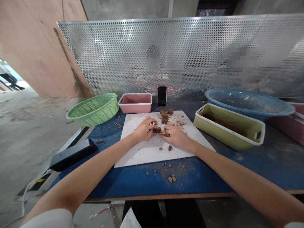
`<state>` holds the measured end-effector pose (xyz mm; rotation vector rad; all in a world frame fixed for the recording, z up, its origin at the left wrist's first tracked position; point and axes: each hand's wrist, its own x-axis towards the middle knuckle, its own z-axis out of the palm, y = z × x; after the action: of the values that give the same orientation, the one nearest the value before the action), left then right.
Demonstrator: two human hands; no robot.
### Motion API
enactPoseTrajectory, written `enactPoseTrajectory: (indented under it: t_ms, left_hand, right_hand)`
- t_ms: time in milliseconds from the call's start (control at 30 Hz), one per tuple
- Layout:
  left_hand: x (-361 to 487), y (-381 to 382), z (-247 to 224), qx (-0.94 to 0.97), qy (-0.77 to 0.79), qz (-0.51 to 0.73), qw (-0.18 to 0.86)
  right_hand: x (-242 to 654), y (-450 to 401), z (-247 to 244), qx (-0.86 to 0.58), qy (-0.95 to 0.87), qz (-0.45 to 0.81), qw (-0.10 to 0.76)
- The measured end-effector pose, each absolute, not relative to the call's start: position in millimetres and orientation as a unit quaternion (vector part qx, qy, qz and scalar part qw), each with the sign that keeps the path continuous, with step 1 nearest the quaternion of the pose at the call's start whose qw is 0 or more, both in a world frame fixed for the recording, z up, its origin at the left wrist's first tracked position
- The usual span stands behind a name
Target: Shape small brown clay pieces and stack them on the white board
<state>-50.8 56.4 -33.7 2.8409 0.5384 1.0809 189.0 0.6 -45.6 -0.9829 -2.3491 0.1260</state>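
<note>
On a white board (140, 156), my left hand (143, 129) grips a small dark brown block (156, 130) between thumb and fingers. My right hand (177, 136) is closed close beside it, its fingertips almost meeting the block. Something thin and brownish shows at the right fingers, too small to make out. Just beyond the hands, several brown blocks (164, 119) sit grouped on the board, some stacked or touching. Crumbs and a brown chunk (170, 148) lie on the board nearer to me.
A green basket (95, 110), a pink bin (135, 108) and an upright phone (161, 96) stand behind the board. At right are an olive bin (223, 129) and a blue basin (249, 103). A perforated metal screen (178, 57) closes the back. Brown bits (172, 179) litter the front.
</note>
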Motion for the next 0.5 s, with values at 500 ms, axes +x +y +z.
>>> enactPoseTrajectory:
  t_ms: [500]
  left_hand:
    - [-49.6, 59.0, -34.5, 0.912, 0.190, 0.360, 0.058]
  right_hand:
    - [189.7, -0.6, -48.3, -0.372, -0.867, 0.017, 0.332]
